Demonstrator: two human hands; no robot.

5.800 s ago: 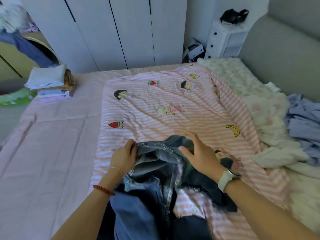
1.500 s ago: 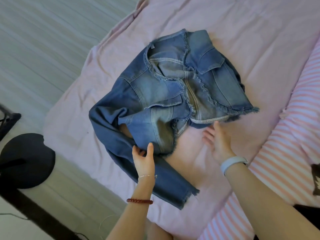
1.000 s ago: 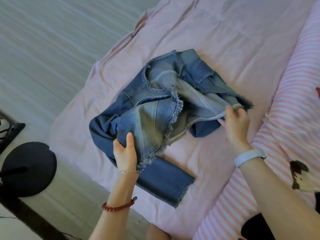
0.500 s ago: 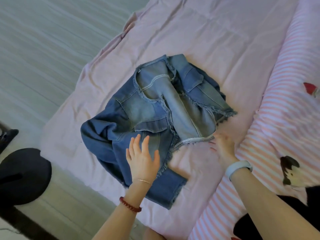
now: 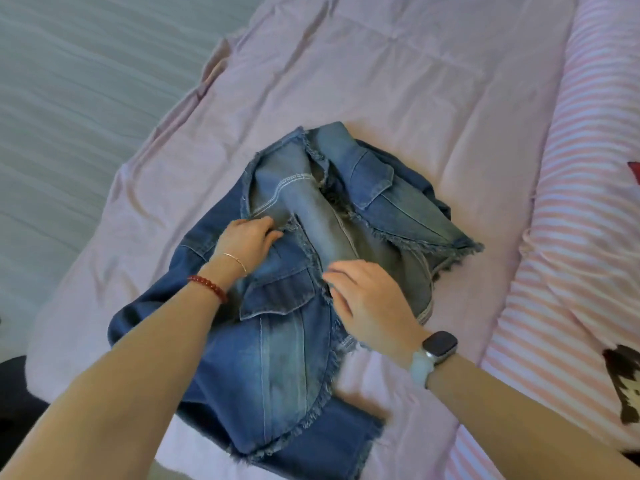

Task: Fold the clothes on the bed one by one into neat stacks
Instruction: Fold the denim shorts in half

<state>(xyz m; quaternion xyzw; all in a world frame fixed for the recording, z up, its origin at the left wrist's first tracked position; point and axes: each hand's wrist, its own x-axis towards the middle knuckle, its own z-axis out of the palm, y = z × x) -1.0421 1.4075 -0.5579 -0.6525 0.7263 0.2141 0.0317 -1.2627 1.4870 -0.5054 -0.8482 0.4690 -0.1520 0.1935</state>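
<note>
One denim jacket [image 5: 294, 306], two hands, left [image 5: 247, 237] and right [image 5: 370, 303], two bracelets [image 5: 207, 287], one watch [image 5: 438, 344], one striped blanket [image 5: 581, 237].

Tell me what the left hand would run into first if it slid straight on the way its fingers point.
The left hand rests on the denim jacket, fingers aimed right toward its collar. It would probably meet the raised pale fold beside the fingertips first.
</note>
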